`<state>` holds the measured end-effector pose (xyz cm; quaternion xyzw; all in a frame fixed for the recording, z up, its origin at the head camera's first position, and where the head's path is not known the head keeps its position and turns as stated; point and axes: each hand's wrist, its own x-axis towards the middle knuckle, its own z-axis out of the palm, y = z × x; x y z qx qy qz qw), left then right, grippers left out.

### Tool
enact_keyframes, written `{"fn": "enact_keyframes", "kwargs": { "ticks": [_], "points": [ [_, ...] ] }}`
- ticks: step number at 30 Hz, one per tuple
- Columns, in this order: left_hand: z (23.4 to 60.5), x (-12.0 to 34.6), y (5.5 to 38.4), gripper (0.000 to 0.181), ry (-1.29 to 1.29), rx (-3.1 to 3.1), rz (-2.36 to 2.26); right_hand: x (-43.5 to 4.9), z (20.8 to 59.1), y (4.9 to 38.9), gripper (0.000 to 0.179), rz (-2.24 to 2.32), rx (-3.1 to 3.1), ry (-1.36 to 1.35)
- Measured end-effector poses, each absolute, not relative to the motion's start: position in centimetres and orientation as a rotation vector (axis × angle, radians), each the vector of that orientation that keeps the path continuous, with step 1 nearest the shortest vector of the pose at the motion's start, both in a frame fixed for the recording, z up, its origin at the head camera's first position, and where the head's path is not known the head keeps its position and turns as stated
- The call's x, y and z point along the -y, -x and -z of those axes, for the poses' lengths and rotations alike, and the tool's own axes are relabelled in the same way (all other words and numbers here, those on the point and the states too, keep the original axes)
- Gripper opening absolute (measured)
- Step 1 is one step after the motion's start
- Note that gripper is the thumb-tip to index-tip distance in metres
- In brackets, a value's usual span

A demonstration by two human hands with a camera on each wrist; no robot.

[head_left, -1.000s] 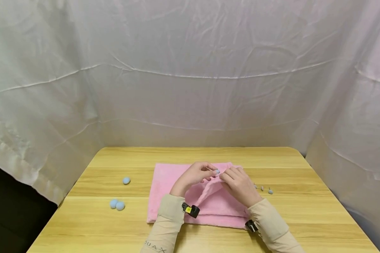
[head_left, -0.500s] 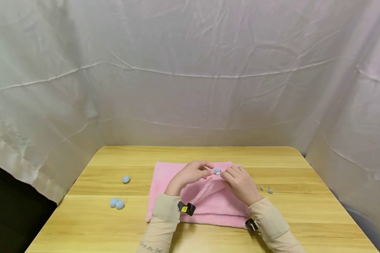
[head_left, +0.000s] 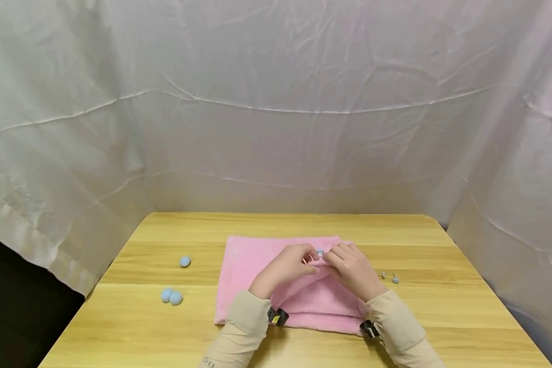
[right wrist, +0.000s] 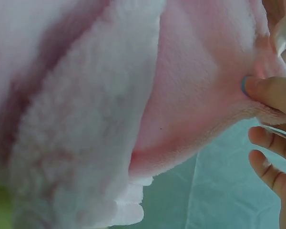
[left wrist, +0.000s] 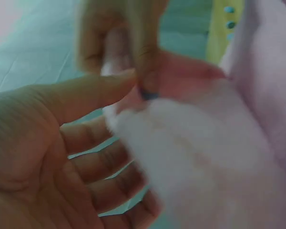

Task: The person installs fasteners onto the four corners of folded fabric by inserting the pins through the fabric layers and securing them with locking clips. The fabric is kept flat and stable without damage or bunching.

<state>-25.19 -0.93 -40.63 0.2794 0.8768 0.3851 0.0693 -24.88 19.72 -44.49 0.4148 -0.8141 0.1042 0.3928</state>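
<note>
At lower centre, the left hand [head_left: 286, 266] and right hand [head_left: 351, 268] pinch the pink cloth [head_left: 248, 253]. Blue round pieces [head_left: 176, 298] dot the bench [head_left: 460, 306] at lower left.

On the left, a hand could pass over the surface [head_left: 175, 332] between the cloth [head_left: 246, 255] and the 3 caps [head_left: 185, 261], of which 2 are touching. The gap between the left grip [head_left: 286, 267] and the right grip [head_left: 351, 268] is narrow; the raised cloth and 1 blue piece [head_left: 320, 251] stand in it. Near the right grip, 2 pins [head_left: 395, 280] obstruct the surface; more to the right, the passage is free. Behind the surface, the pale curtain [head_left: 276, 153] closes the way.
</note>
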Motion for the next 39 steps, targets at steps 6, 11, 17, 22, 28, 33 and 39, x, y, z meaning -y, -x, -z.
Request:
{"fn": "enact_keyframes", "kwargs": {
  "ticks": [6,11,17,22,28,33,39],
  "points": [
    [40.9,0.1,24.7,0.007,-0.847,-2.771,-1.144,-20.0,44.3,25.1,0.017,-0.28,2.04,-1.069],
    [41.1,0.3,25.1,0.009,-0.815,-2.786,-1.23,-20.9,43.5,25.2,0.025,-0.315,2.059,-1.06],
    [41.4,1.3,26.2,0.016,-0.681,-2.709,-1.447,-23.3,42.8,25.4,0.039,-0.407,2.088,-0.961],
    [41.6,2.9,27.3,0.02,-0.536,-2.594,-1.593,-26.0,42.0,25.5,0.03,-0.391,2.113,-0.816],
    [42.4,5.2,28.8,0.022,-0.347,-2.374,-1.782,-28.7,41.3,24.8,0.021,-0.386,2.403,-0.623],
    [43.4,7.1,29.9,0.021,-0.162,-2.214,-1.905,-30.2,42.0,24.9,0.017,-0.38,2.728,-0.525],
    [45.1,9.1,30.7,0.033,-0.068,-2.217,-1.891,-30.6,44.7,25.4,0.016,-0.402,2.939,-0.586]
  ]
}}
